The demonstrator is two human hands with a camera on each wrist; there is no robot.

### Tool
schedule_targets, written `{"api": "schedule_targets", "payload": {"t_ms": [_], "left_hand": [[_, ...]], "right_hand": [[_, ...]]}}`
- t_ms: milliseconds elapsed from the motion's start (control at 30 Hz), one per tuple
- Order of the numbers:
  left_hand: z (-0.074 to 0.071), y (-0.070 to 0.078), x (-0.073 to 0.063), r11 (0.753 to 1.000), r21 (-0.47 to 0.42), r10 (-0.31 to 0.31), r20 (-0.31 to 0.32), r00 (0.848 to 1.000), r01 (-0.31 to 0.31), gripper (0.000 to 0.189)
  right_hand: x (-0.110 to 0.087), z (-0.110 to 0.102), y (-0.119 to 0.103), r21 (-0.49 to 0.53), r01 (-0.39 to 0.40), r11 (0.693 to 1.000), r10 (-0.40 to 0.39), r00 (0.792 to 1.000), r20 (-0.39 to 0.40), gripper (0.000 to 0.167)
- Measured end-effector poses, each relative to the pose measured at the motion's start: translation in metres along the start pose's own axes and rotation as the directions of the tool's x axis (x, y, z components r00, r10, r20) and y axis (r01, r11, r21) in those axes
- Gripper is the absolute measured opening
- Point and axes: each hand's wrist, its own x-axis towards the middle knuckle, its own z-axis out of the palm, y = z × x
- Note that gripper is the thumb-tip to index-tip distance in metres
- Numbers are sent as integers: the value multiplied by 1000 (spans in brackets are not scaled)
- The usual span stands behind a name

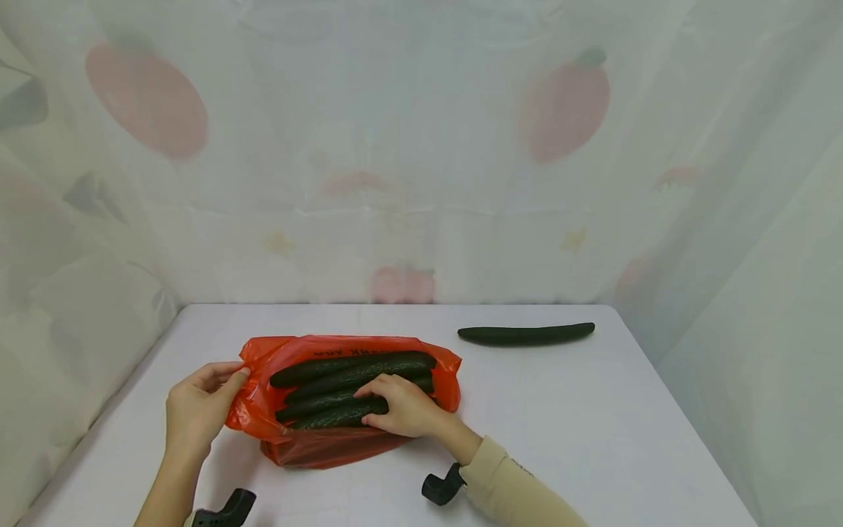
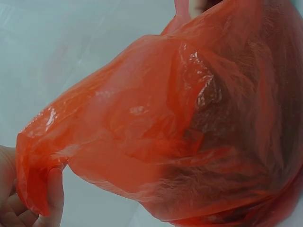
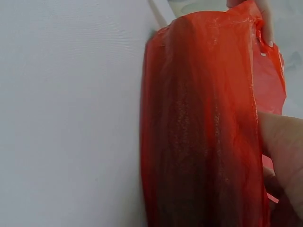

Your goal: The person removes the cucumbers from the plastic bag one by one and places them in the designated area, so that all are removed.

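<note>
A red plastic bag (image 1: 316, 448) lies on its side with its mouth spread, and several dark green cucumbers (image 1: 356, 373) are inside it, side by side. My left hand (image 1: 197, 406) pinches the bag's left edge between thumb and fingers; the left wrist view shows this hand (image 2: 54, 194) with the film stretched from it. Over the bag's mouth, my right hand (image 1: 405, 406) has its curled fingers and thumb around the front cucumber (image 1: 336, 417). In the right wrist view the bag's wall hides most of the cucumbers, and part of the right hand (image 3: 286, 156) shows behind its rim.
Another cucumber (image 1: 527, 335) lies alone on the white table (image 1: 560, 424), at the back right. A pale curtain (image 1: 421, 146) with fruit prints hangs behind the table. Black wrist mounts (image 1: 443, 487) sit below both hands.
</note>
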Motion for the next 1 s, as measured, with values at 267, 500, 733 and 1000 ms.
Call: {"api": "schedule_targets", "payload": {"t_ms": [267, 500, 733, 1000], "left_hand": [[1, 0, 0, 1000, -19, -17, 10, 1000, 17, 41], [2, -3, -1, 999, -46, -3, 8, 1000, 4, 39], [2, -5, -4, 1000, -26, -6, 10, 1000, 6, 38], [2, -4, -4, 999, -34, -13, -3, 1000, 12, 37]], "right_hand": [[-3, 5, -4, -21, -26, 999, 27, 1000, 16, 35], [-4, 13, -5, -79, -24, 997, 24, 1000, -4, 35], [-3, 18, -9, -130, -69, 989, 66, 997, -28, 33], [-1, 18, -18, -201, -102, 974, 95, 995, -44, 31]]}}
